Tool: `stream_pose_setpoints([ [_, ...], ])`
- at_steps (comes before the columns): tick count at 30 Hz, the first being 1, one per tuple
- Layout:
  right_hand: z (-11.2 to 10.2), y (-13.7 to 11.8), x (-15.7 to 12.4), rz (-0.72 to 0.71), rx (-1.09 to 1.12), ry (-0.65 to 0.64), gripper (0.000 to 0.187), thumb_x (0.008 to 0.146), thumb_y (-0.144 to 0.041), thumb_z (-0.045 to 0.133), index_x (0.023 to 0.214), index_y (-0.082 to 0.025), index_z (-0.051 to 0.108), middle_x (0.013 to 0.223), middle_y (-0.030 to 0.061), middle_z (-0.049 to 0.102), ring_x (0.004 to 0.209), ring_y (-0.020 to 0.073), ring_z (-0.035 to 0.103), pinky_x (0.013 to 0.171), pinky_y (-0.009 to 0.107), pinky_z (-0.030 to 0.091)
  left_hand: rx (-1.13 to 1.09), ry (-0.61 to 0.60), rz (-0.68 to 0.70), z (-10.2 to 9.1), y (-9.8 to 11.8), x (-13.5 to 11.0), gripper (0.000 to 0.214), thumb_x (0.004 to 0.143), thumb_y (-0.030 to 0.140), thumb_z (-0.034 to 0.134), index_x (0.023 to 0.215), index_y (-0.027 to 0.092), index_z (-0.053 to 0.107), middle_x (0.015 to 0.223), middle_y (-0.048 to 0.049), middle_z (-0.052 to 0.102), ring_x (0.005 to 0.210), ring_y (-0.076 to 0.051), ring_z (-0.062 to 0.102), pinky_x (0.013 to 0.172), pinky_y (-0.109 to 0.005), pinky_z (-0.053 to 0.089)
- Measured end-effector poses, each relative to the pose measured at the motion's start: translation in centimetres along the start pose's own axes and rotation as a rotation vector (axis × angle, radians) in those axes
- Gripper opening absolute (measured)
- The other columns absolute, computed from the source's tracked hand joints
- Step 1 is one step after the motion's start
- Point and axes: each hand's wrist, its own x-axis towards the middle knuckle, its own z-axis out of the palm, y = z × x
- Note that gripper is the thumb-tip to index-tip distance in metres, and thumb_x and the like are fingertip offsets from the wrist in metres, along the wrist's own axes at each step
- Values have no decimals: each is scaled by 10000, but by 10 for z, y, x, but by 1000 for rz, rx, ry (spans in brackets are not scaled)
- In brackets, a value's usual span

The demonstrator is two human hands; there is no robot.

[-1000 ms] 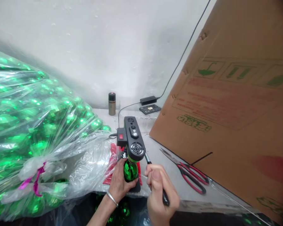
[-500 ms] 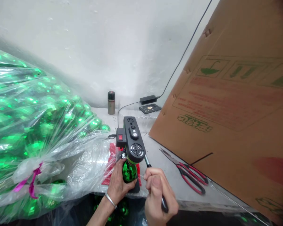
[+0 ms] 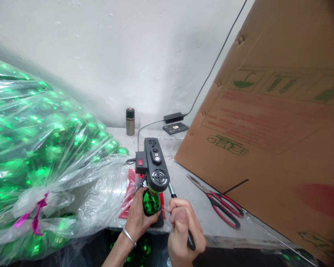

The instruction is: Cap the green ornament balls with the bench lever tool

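A shiny green faceted bauble (image 3: 151, 202) sits directly below the front end of a small black bench machine (image 3: 156, 163). My left hand (image 3: 137, 212), with a silver bangle at the wrist, is closed around the bauble's left and lower side. My right hand (image 3: 185, 228) is wrapped round the black grip of the machine's lever (image 3: 172, 190), whose metal rod runs up to the machine's right side. The bauble's top is hidden by the machine head. Red material (image 3: 131, 189) lies around the machine's base.
A clear plastic bag (image 3: 91, 202) full of green baubles, tied with pink ribbon, fills the left. Red-handled scissors (image 3: 221, 204) lie at right, by a large cardboard box (image 3: 256, 122). Behind are a bottle (image 3: 130, 122), a phone (image 3: 175, 128) and a power adapter (image 3: 173, 118).
My right hand and the lever's grip have shifted slightly left. The left hand keeps the same hold on the bauble under the machine. The whole view has slid a little.
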Motion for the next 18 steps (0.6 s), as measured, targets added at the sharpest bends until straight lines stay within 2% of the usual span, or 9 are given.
stream_pose_setpoints([
  [10,2,0,4,-45,-15,6,393,1137,-125,464,761,-225,515,678,-39,524,672,117,597,602,250,450,-19,-1,-49,1,4,0,766,744,283,877,1441,174,578,1396,-193,729,1322,-422,728,1142,-663,593],
  [18,-3,7,-2,-50,-15,-24,358,1118,-106,481,785,-220,549,735,-22,586,662,123,605,610,269,464,-27,5,-65,-1,10,1,754,733,283,869,1424,192,580,1388,-173,736,1304,-403,735,1140,-638,596],
])
